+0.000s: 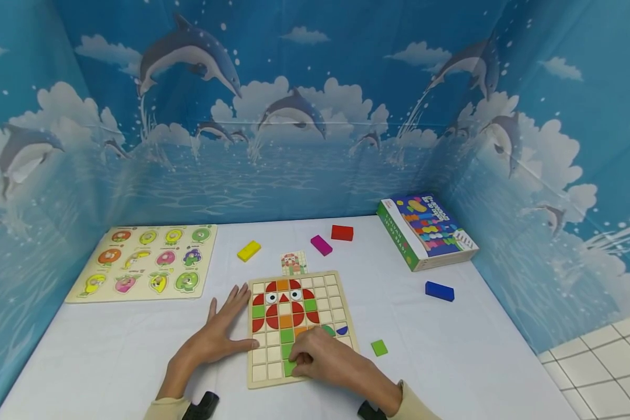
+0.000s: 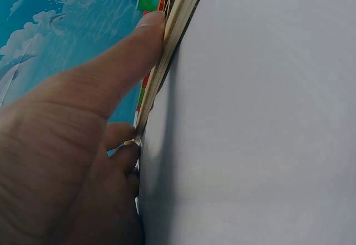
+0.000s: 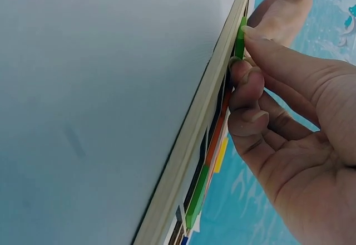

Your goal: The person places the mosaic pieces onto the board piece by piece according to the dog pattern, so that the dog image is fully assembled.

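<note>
Pinched in the right hand (image 1: pixel 322 357), a green square tile (image 1: pixel 290 367) is pressed into the puzzle board (image 1: pixel 341 286) at lower centre; the board's edge is steadied by the flat, open left hand (image 1: pixel 221 332). Judged roughly half filled: many cells remain bare, a loose green tile (image 1: pixel 379 347) waits beside

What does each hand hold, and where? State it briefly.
The right hand pinches a green tile by its edge on the puzzle board. The left hand holds nothing, resting flat against the board's left edge.

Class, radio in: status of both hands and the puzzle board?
Left hand flat, steadying puzzle board. Right hand pinching green tile into grid. Nothing blocking.
</note>
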`<move>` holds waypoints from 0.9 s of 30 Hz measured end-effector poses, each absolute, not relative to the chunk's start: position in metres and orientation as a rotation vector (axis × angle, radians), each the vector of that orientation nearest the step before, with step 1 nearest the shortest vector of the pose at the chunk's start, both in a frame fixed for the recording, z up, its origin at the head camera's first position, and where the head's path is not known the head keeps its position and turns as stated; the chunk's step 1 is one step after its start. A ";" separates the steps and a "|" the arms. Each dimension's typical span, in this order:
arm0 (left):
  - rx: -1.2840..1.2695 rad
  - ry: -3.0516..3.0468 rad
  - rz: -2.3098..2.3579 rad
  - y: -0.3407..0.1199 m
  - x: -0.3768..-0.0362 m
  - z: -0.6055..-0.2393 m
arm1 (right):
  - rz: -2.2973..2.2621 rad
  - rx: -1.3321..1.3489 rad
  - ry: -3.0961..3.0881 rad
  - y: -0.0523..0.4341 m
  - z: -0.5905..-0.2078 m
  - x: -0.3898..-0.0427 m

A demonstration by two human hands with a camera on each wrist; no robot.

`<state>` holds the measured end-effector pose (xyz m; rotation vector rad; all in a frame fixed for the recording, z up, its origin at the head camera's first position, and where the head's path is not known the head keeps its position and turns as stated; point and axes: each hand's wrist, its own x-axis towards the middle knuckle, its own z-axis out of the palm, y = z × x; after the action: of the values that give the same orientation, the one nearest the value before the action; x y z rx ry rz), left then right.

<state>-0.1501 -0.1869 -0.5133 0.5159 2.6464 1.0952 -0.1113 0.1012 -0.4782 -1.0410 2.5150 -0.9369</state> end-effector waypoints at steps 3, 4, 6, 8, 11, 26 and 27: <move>0.512 2.647 1.094 -0.187 -0.150 -0.513 | -0.928 -1.054 2.505 0.102 -0.478 -0.112; 0.512 2.646 1.093 -0.187 -0.150 -0.513 | -0.927 -1.052 2.500 0.102 -0.477 -0.112; 0.512 2.645 1.092 -0.187 -0.150 -0.513 | -0.927 -1.044 2.491 0.104 -0.477 -0.112; 0.513 2.645 1.090 -0.187 -0.151 -0.514 | -0.947 -1.043 2.474 0.107 -0.477 -0.112; 0.513 2.639 1.086 -0.187 -0.151 -0.514 | -0.999 -1.051 2.443 0.117 -0.477 -0.114; 0.512 2.640 1.123 -0.186 -0.150 -0.516 | -1.190 -0.775 2.458 0.233 -0.479 -0.134; 0.504 2.638 1.110 -0.186 -0.150 -0.515 | -1.189 -0.755 2.463 0.241 -0.479 -0.134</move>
<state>-0.1503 -0.1858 -0.5151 0.5043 2.6376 1.1100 -0.1340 0.2406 -0.4795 -0.7547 2.4629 -1.1891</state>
